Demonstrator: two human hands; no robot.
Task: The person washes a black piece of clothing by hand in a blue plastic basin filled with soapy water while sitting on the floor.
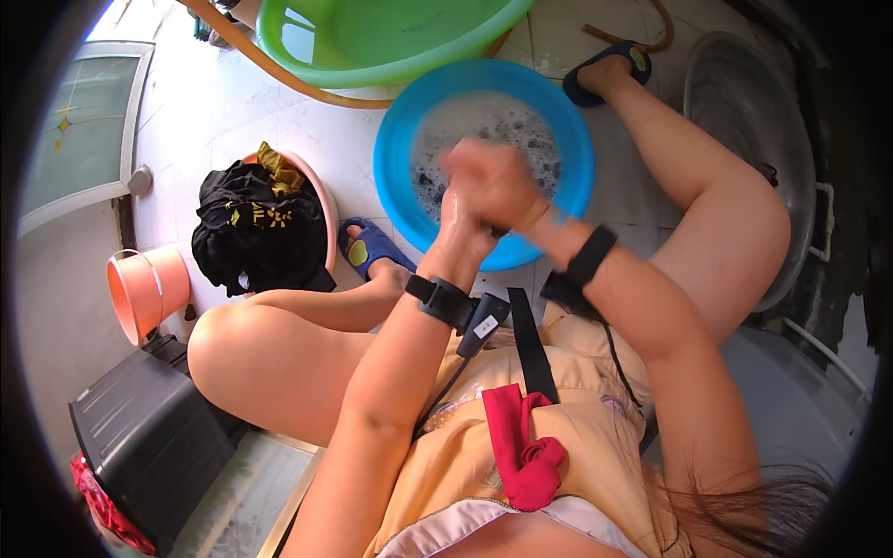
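A round blue plastic basin (394, 171) with sudsy grey water stands on the tiled floor between my feet. Over its near half my two wet hands are pressed together, blurred by motion. My left hand (467, 216) points up from below, and my right hand (506, 178) lies across its fingers. A small dark bit shows under my hands near the left wrist; whether it is cloth in my grip or something in the water cannot be told. Left of the basin, a pink tub (322, 188) is heaped with black clothes (258, 209) bearing yellow print, and a mustard cloth (279, 169).
A green tub (404, 35) with water stands behind the basin, an orange hose (279, 70) beside it. At right leans a large metal basin (750, 139). At left are a pink bucket (157, 286) and a dark plastic box (146, 411). Cabled straps circle both my wrists.
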